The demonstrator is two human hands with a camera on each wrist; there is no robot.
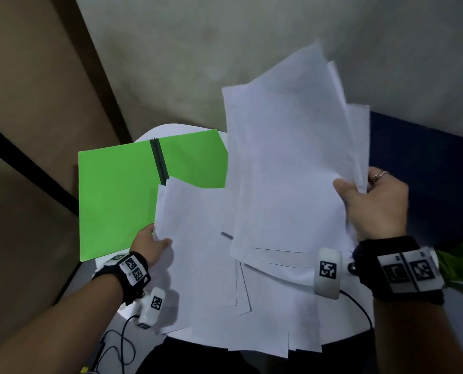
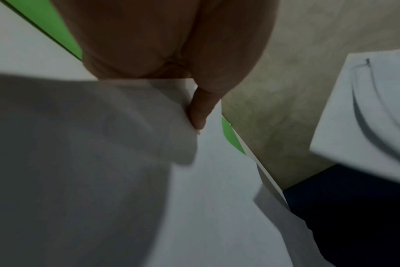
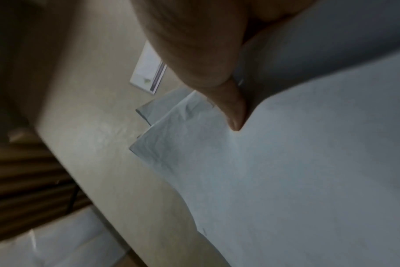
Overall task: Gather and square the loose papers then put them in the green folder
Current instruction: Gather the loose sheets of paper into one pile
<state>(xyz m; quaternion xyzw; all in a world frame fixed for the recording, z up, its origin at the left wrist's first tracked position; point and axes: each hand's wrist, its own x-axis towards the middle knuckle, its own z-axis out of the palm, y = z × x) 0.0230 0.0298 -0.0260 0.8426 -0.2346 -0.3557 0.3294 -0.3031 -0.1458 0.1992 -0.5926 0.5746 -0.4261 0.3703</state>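
Over the round white surface (image 1: 187,130) the gathering is only half done. The right hand (image 1: 373,203) has its fingers (image 3: 231,108) clamped on the edge of a raised, fanned sheaf of papers (image 1: 287,163), edges far from square. The left hand (image 1: 149,244) pinches the corner of another sheet (image 1: 198,252) among the loose papers (image 1: 273,314) spread on the surface. The green folder (image 1: 117,195) lies open at the left, partly under them, holding nothing I can see. Collecting, squaring and filing all remain, I'd judge.
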